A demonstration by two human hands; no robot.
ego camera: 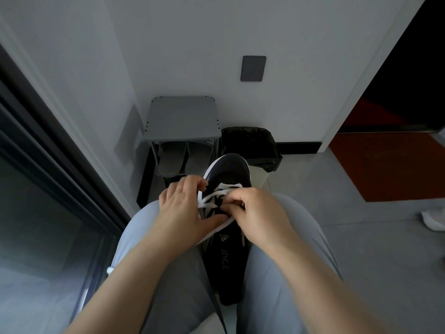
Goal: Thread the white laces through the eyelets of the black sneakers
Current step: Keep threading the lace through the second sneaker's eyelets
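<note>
While both hands [216,210] pinch white laces [214,196], the black sneaker [228,261] lies half-laced.

The sneaker [227,237] lies lengthwise between the person's knees, toe pointing away, heel toward the body. The left hand [183,208] rests on its left side, fingers [192,183] curled over the edge; the right hand [260,213] sits on its right side, fingers [234,208] pinched at the lace [216,197], which crosses between both sets of fingers. Beyond the fingers, against the wall, stands a shoe rack [184,121] with slippers [183,156] inside; a bin [250,143] stands just right of it.
</note>
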